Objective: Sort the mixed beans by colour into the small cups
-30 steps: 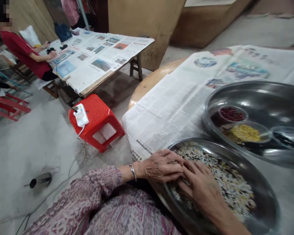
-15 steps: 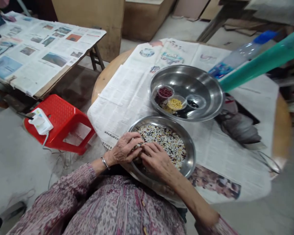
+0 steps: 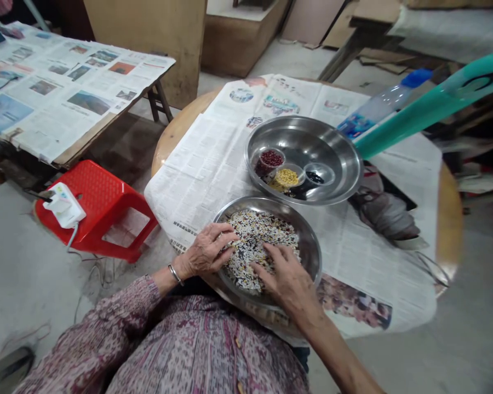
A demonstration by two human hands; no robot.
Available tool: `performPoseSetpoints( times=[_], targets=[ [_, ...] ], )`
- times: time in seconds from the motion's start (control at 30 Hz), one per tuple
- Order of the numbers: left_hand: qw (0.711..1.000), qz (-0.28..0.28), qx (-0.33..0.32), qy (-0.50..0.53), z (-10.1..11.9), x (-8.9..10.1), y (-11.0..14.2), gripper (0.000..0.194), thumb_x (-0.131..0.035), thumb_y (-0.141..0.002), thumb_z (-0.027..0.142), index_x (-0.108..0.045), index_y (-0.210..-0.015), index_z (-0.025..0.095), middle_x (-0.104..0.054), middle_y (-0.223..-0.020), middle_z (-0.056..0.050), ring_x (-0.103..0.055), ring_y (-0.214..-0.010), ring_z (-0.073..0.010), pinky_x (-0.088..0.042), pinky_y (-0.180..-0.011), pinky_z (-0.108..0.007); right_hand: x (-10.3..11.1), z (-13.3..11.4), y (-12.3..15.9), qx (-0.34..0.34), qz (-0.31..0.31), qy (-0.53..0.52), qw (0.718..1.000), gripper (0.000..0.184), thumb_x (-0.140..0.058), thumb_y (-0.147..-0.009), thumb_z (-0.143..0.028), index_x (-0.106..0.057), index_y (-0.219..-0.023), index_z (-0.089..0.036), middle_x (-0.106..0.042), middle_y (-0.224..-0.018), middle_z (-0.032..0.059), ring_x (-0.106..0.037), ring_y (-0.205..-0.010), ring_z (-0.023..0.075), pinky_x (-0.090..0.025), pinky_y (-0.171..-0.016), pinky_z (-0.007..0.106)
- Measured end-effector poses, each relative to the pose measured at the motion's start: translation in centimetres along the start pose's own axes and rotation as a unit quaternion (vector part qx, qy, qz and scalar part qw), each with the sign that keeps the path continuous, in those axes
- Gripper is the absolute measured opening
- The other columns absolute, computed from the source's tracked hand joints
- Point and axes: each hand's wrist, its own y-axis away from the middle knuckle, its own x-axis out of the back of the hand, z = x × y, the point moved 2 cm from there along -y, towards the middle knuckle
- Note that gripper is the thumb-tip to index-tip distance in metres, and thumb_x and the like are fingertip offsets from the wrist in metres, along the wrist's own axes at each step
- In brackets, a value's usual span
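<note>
A steel basin (image 3: 311, 254) in front of me holds a spread of mixed grains (image 3: 263, 227), white with yellow, dark and reddish bits. My left hand (image 3: 207, 249), a bangle at its wrist, rests over the basin's left side, its fingers bent but apart at the grains. On the right, my right hand (image 3: 287, 273) lies over the grains with fingers spread. Behind stands a larger steel basin (image 3: 347, 156). Inside it are clear cups of dark red beans (image 3: 271, 158), yellow beans or grains (image 3: 286, 178) and black grains (image 3: 314, 178).
Newspaper (image 3: 197, 158) covers the round wooden table (image 3: 164, 145). Beyond the larger basin are a blue-capped bottle (image 3: 378, 109), a green handle-like object (image 3: 431, 106) and a grey plastic bag (image 3: 388, 213). A red stool (image 3: 102, 189) bearing a power strip (image 3: 66, 205) stands left, beside another newspaper-covered table (image 3: 61, 115).
My hands were close together at the left of the front basin. The right hand has moved right and its fingers have spread; the left has stayed nearly in place. The view has shifted slightly.
</note>
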Motion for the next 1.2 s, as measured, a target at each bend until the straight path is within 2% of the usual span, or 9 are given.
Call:
performPoseSetpoints(
  times=[0.17, 0.33, 0.47, 0.6, 0.8, 0.9, 1.0, 1.1, 1.2],
  targets=[
    [1.000, 0.001, 0.006, 0.007, 0.1, 0.0, 0.1, 0.030, -0.049, -0.097, 0.023, -0.053, -0.125, 0.015, -0.056, -0.124, -0.014, -0.055, -0.116, -0.0227, -0.050, -0.101, -0.042, -2.0, -3.8, -1.1, 0.060, -0.020, -0.114, 0.991, 0.039, -0.041, -0.091, -0.013, -0.057, -0.125, -0.022, -0.061, -0.118, 0.0099, -0.060, -0.105, 0.0206, -0.054, -0.090, 0.038],
    [1.000, 0.009, 0.005, 0.017, 0.0, 0.4, 0.0, 0.040, -0.050, -0.096, 0.022, -0.045, -0.136, 0.016, -0.051, -0.129, -0.015, -0.050, -0.123, -0.0249, -0.048, -0.105, -0.045, -1.9, -4.1, -6.4, 0.181, -0.048, -0.008, 0.982, 0.027, -0.050, -0.090, -0.016, -0.065, -0.111, -0.019, -0.063, -0.120, 0.0115, -0.051, -0.113, 0.0255, -0.049, -0.096, 0.043],
    [1.000, 0.005, 0.002, 0.009, -0.3, 0.5, 0.0, 0.042, -0.051, -0.095, 0.019, -0.045, -0.136, 0.016, -0.050, -0.130, -0.015, -0.048, -0.125, -0.0247, -0.047, -0.107, -0.044, -0.3, -0.7, -8.3, 0.103, -0.028, 0.090, 0.990, 0.024, -0.047, -0.095, -0.026, -0.066, -0.107, -0.020, -0.064, -0.121, 0.0111, -0.050, -0.115, 0.0263, -0.045, -0.098, 0.044],
    [1.000, 0.008, -0.004, 0.006, -0.2, 0.4, -0.1, 0.041, -0.050, -0.095, 0.020, -0.045, -0.135, 0.017, -0.050, -0.128, -0.014, -0.049, -0.123, -0.0242, -0.048, -0.105, -0.044, 1.2, 1.9, -4.7, 0.044, -0.012, 0.095, 0.994, 0.027, -0.042, -0.097, -0.028, -0.066, -0.104, -0.019, -0.064, -0.115, 0.0140, -0.055, -0.106, 0.0244, -0.048, -0.093, 0.043],
    [1.000, 0.010, -0.002, -0.009, -0.1, 0.4, -0.2, 0.038, -0.049, -0.096, 0.020, -0.046, -0.133, 0.017, -0.052, -0.126, -0.014, -0.050, -0.123, -0.0240, -0.048, -0.104, -0.044, 0.3, -1.0, 0.4, 0.075, -0.043, -0.036, 0.996, 0.043, -0.055, -0.093, -0.035, -0.051, -0.134, -0.024, -0.057, -0.125, 0.0115, -0.055, -0.117, 0.0236, -0.053, -0.094, 0.042],
    [1.000, 0.005, -0.004, -0.012, -0.1, 0.4, -0.1, 0.038, -0.049, -0.096, 0.020, -0.046, -0.134, 0.017, -0.052, -0.127, -0.014, -0.050, -0.123, -0.0244, -0.048, -0.105, -0.045, -1.1, -3.5, -1.0, 0.148, -0.078, -0.038, 0.985, 0.031, -0.050, -0.094, -0.020, -0.058, -0.124, -0.022, -0.059, -0.122, 0.0094, -0.054, -0.113, 0.0219, -0.052, -0.094, 0.039],
    [1.000, -0.002, 0.001, -0.012, -0.3, 0.4, -0.1, 0.039, -0.048, -0.096, 0.020, -0.045, -0.135, 0.018, -0.051, -0.128, -0.014, -0.050, -0.123, -0.0245, -0.048, -0.105, -0.045, -1.6, -4.0, -4.4, 0.180, -0.096, -0.006, 0.979, 0.024, -0.047, -0.095, -0.018, -0.063, -0.113, -0.020, -0.063, -0.116, 0.0087, -0.053, -0.106, 0.0223, -0.051, -0.092, 0.038],
    [1.000, -0.003, 0.001, -0.011, -0.5, 0.6, -0.1, 0.042, -0.049, -0.095, 0.018, -0.044, -0.137, 0.019, -0.050, -0.129, -0.014, -0.050, -0.123, -0.0240, -0.049, -0.105, -0.043, -0.8, -1.9, -7.4, 0.113, -0.097, 0.034, 0.988, 0.025, -0.046, -0.095, -0.019, -0.065, -0.112, -0.021, -0.063, -0.119, 0.0105, -0.050, -0.112, 0.0247, -0.048, -0.094, 0.042],
    [1.000, -0.006, 0.000, -0.009, -0.8, 0.7, -0.3, 0.043, -0.050, -0.094, 0.016, -0.044, -0.137, 0.019, -0.050, -0.129, -0.013, -0.051, -0.122, -0.0240, -0.048, -0.106, -0.042, 0.7, 0.7, -7.6, 0.035, -0.085, 0.075, 0.993, 0.028, -0.039, -0.096, -0.018, -0.065, -0.109, -0.016, -0.060, -0.125, 0.0167, -0.047, -0.115, 0.0289, -0.047, -0.091, 0.047]
  ],
)
